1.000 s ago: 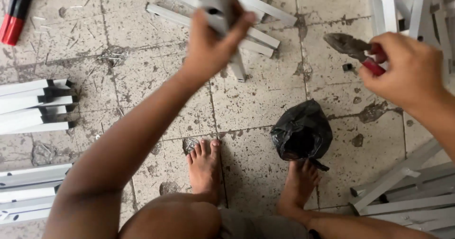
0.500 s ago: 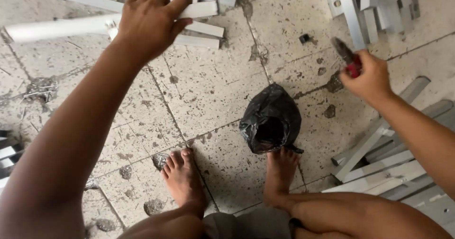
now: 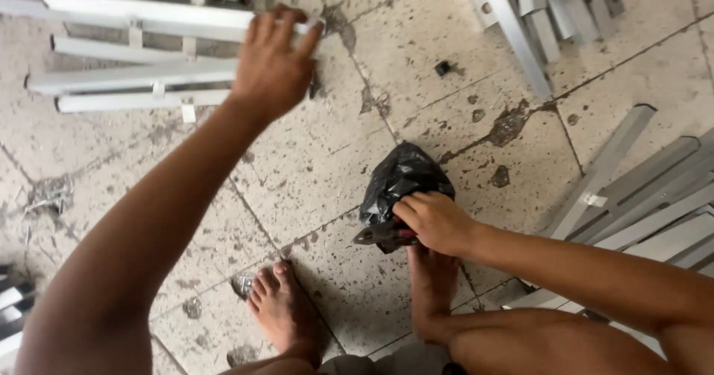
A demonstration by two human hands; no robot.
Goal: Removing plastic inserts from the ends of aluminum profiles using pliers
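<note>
Two hands at work over a stained tile floor point(image 3: 312, 167).
Left hand point(image 3: 271, 63), fingers spread, presses on white metal rails point(image 3: 141, 52); right hand point(image 3: 435, 222) is closed around pliers point(image 3: 379, 235) against a black plastic bag point(image 3: 401, 178) by the feet.

One package only: crumpled black plastic bag point(image 3: 405, 185), glossy, lumpy, on stained floor tiles near centre, right hand point(image 3: 435, 222) touching its near edge. No labels, signs, screens.

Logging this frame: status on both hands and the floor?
Left hand flat on white metal bars. Right hand with pliers at black plastic bag. Small black piece loose on tiles.
</note>
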